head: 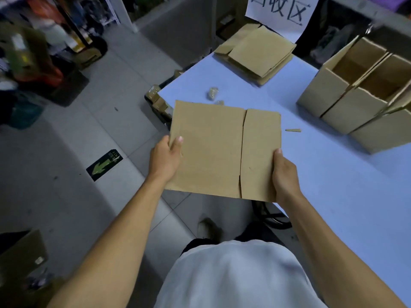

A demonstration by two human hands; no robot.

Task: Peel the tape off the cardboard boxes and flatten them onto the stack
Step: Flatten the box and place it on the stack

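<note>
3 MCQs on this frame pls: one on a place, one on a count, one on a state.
1. Where is the stack of flattened boxes?
A. on the floor
B. at the table's far end, below the white sign
C. inside an open box

2. How many open boxes stand on the table at right?
A. one
B. six
C. three

3. What state is the held cardboard box in?
A. flattened, gripped by left hand and right hand
B. upright and taped shut
C. lying alone on the table

Key: B, it lies under the sign; C, three stand side by side; A, thumbs on top at both edges.
</note>
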